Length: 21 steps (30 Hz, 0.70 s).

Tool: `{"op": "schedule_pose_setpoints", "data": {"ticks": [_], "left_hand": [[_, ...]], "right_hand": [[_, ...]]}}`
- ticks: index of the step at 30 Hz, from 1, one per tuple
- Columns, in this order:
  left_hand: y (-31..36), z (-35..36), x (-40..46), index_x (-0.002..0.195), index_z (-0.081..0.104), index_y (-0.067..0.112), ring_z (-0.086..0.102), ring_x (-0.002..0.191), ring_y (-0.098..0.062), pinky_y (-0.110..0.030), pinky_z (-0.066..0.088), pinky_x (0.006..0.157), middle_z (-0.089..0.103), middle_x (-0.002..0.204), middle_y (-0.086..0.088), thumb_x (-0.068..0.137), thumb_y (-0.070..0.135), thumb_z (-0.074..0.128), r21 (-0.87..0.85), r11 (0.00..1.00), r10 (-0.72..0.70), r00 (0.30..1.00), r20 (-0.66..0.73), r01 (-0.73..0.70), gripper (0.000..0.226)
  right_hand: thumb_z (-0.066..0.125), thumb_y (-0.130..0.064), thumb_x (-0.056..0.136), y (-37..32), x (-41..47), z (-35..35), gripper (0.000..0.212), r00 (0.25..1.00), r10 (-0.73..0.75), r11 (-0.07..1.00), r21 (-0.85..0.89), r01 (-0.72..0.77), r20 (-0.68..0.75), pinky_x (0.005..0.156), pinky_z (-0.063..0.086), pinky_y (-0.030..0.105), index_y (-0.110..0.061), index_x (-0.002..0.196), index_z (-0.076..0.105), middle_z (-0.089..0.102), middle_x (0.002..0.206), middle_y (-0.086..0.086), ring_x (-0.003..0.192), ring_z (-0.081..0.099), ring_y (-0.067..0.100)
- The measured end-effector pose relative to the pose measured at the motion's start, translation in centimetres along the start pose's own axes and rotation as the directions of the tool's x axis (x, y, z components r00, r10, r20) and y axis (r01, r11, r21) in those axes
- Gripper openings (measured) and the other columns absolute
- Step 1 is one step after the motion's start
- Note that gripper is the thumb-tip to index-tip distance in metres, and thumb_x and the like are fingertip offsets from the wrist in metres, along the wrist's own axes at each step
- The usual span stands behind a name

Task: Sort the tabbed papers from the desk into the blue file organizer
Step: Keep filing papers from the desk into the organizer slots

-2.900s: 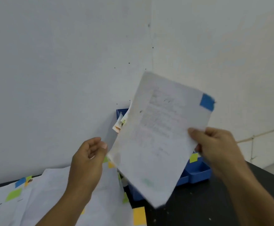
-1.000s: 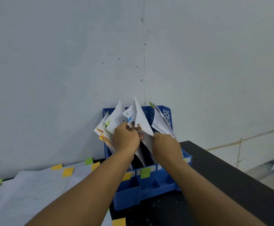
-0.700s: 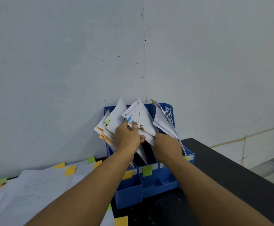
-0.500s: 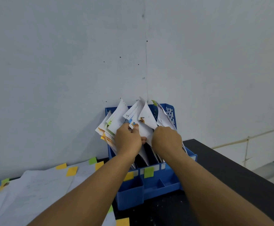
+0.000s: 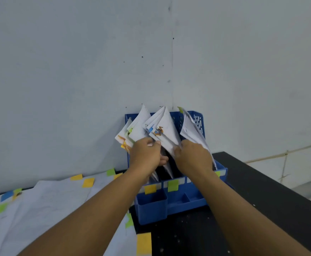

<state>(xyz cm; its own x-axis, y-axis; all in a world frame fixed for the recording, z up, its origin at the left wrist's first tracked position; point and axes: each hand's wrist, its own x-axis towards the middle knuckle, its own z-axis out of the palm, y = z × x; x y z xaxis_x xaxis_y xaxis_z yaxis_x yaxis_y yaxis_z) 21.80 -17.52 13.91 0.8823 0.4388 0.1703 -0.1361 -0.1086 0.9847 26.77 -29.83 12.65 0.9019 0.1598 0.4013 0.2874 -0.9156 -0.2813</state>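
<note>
Head view: both hands (image 5: 146, 154) (image 5: 192, 156) pinch papers (image 5: 166, 133) into the blue organizer (image 5: 180, 202); many tabbed sheets (image 5: 49, 204) wait lower left on the table (image 5: 262, 191).

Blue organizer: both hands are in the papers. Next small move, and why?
Probably push the middle sheet down until it seats. Left hand and right hand part the bundles in the blue organizer, and its corner sticks up above the rim. More papers wait.

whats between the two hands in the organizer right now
In the head view, a white sheet with an orange mark stands in the blue file organizer between the left hand and right hand.
</note>
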Motion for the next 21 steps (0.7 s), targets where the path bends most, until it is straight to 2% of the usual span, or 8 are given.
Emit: {"op": "schedule_pose_setpoints", "data": {"ticks": [2,5,9,11,13,15,19,21], "left_hand": [[-0.6,-2.1,-1.4,0.110,0.058,0.014,0.072,0.063,-0.018,-0.029,0.058,0.058,0.070,0.086,-0.008,0.094,0.015,0.058,0.069,0.997,0.020,1.000,-0.008,-0.019,0.017],[-2.0,-6.1,-4.0,0.097,0.065,0.015,0.070,0.062,-0.019,-0.026,0.055,0.053,0.072,0.085,-0.003,0.093,0.013,0.059,0.181,0.981,0.071,0.997,-0.018,-0.067,0.008],[-4.5,-11.5,-7.1,0.090,0.067,0.020,0.069,0.060,-0.010,-0.026,0.055,0.055,0.073,0.081,0.004,0.092,0.016,0.060,0.306,0.950,0.097,0.990,-0.101,-0.062,0.008],[-6.0,-14.5,-8.4,0.087,0.068,0.022,0.070,0.062,-0.009,-0.034,0.058,0.062,0.073,0.079,0.004,0.090,0.015,0.063,0.351,0.936,0.080,0.984,-0.162,-0.018,0.009],[-7.6,-17.1,-9.4,0.085,0.068,0.025,0.070,0.065,-0.010,-0.036,0.058,0.067,0.072,0.075,0.005,0.087,0.016,0.065,0.405,0.914,0.057,0.977,-0.206,0.032,0.010],[-8.9,-20.1,-10.5,0.084,0.069,0.028,0.069,0.070,-0.007,-0.033,0.057,0.070,0.071,0.072,0.008,0.086,0.020,0.066,0.491,0.869,0.072,0.964,-0.257,0.066,0.009],[-10.6,-24.7,-12.2,0.092,0.067,0.029,0.064,0.079,-0.001,-0.016,0.050,0.070,0.067,0.083,0.016,0.088,0.023,0.066,0.620,0.775,0.117,0.935,-0.334,0.125,0.008],[-11.4,-26.7,-13.1,0.097,0.066,0.030,0.063,0.087,-0.004,-0.018,0.049,0.076,0.066,0.088,0.017,0.088,0.025,0.067,0.662,0.727,0.117,0.919,-0.377,0.180,0.011]], "right_hand": [[0.038,-0.035,0.104,-0.3,-1.9,0.3,0.033,0.993,0.004,0.993,0.116,0.010,-0.115,0.075,0.045,0.037,-0.015,0.119,0.058,0.065,0.112,0.006,0.102,0.062,0.031],[0.042,-0.036,0.103,-1.9,-4.8,1.4,0.034,0.975,-0.070,0.967,0.226,0.118,-0.213,0.071,0.045,0.037,-0.019,0.127,0.059,0.067,0.112,0.001,0.097,0.062,0.028],[0.051,-0.030,0.100,-5.8,-8.5,3.0,0.027,0.942,-0.187,0.898,0.340,0.279,-0.280,0.065,0.051,0.036,-0.018,0.117,0.067,0.071,0.099,0.002,0.085,0.065,0.025],[0.054,-0.029,0.099,-8.3,-10.3,4.2,0.023,0.943,-0.240,0.862,0.397,0.316,-0.230,0.066,0.054,0.039,-0.017,0.111,0.070,0.071,0.094,0.002,0.082,0.065,0.024],[0.053,-0.031,0.099,-10.2,-11.6,5.5,0.024,0.949,-0.266,0.849,0.425,0.313,-0.168,0.068,0.054,0.038,-0.020,0.113,0.070,0.072,0.097,0.000,0.085,0.066,0.022],[0.049,-0.035,0.101,-12.2,-12.9,7.0,0.029,0.947,-0.314,0.845,0.433,0.313,-0.071,0.073,0.052,0.033,-0.026,0.121,0.067,0.071,0.108,-0.006,0.092,0.065,0.018],[0.044,-0.039,0.102,-15.0,-15.2,9.4,0.033,0.904,-0.411,0.845,0.420,0.332,0.113,0.080,0.049,0.028,-0.030,0.127,0.062,0.069,0.117,-0.011,0.102,0.062,0.013],[0.044,-0.040,0.102,-16.2,-16.2,10.8,0.033,0.881,-0.440,0.843,0.419,0.338,0.173,0.083,0.047,0.026,-0.031,0.128,0.062,0.068,0.120,-0.012,0.107,0.061,0.012]]}}
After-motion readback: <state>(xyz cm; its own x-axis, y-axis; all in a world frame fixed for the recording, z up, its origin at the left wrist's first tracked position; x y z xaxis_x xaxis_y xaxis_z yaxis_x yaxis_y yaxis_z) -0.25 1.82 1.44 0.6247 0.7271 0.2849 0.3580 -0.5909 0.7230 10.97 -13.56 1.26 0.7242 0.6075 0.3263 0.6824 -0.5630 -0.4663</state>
